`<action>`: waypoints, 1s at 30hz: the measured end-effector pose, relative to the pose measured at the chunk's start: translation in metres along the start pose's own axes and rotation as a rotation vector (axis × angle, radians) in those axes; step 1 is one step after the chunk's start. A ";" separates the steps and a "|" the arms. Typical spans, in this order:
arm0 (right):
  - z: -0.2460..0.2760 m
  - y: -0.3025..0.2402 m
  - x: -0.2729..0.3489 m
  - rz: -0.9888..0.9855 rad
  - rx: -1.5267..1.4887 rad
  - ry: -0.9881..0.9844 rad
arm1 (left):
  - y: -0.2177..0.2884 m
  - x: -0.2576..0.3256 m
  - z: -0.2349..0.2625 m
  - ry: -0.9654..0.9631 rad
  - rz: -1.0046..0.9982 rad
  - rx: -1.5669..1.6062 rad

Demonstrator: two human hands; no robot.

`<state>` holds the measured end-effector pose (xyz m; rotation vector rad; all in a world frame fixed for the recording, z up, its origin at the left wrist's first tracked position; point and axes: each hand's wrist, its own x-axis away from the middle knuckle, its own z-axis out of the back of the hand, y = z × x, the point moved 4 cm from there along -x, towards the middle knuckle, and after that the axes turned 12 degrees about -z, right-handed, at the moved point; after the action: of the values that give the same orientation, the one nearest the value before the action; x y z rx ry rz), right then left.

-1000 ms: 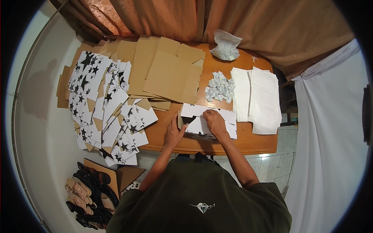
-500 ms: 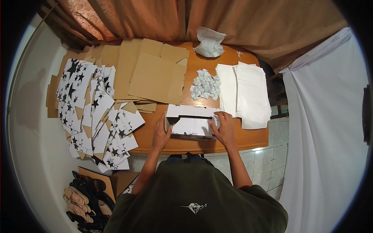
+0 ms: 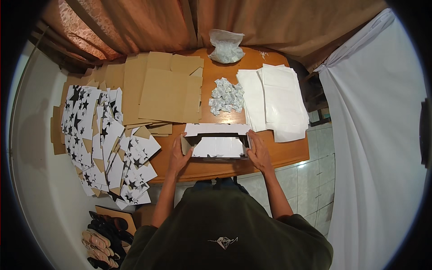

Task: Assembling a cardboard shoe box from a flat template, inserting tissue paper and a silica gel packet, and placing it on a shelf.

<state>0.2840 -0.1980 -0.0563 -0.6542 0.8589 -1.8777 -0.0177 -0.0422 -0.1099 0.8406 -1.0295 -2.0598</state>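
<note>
A partly folded cardboard box (image 3: pixel 218 147), white with black stars outside, sits at the near edge of the table with its top open. My left hand (image 3: pixel 179 155) grips its left end, thumb on the near side and fingers round the far corner. On the opposite end, my right hand (image 3: pixel 259 154) holds the right wall in the same way. A long white flap (image 3: pixel 217 129) stands along the box's far side. Brown inner cardboard shows at the left end, and the floor of the box is partly in shadow.
Star-printed flat cartons (image 3: pixel 105 144) lie heaped at the left, beside stacked brown cardboard sheets (image 3: pixel 171 94). Beyond the box are small white packets (image 3: pixel 226 96), a clear plastic bag (image 3: pixel 226 47) and white paper sheets (image 3: pixel 283 103). Shoes (image 3: pixel 104 240) stand at lower left.
My right hand has moved from the box's right-hand flap to the outside of its right end, and that flap no longer spreads white across the opening. The whole view has shifted slightly.
</note>
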 end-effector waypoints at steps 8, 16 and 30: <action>0.011 0.043 0.000 -0.366 -0.424 0.210 | -0.008 0.002 0.003 -0.080 0.067 -0.032; 0.007 -0.018 0.004 0.045 0.685 0.340 | -0.012 0.005 0.007 -0.199 -0.009 -0.171; -0.117 -0.053 -0.005 0.357 0.652 -0.098 | 0.013 0.004 -0.002 -0.243 -0.121 -0.365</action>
<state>0.1717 -0.1428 -0.0871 -0.1677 0.2394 -1.6439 -0.0151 -0.0519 -0.1012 0.4842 -0.7010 -2.4006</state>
